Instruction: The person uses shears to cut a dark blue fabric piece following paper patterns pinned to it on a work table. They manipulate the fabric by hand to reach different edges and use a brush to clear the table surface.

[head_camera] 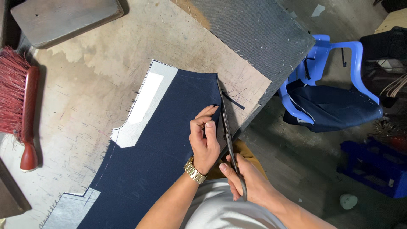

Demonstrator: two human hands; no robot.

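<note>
Beside your scissors (229, 140), gripped in your right hand (250, 182), your left hand (205, 140) pins limp navy cloth (161, 148); press flat near the blades.

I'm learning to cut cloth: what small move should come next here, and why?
Probably close the scissors a little further along the navy fabric edge: the right hand holds them there, a thin strip already hangs free, and the left hand pins the cloth.

Brush (23, 106) left of fabric (157, 144) on table (85, 85)
</note>
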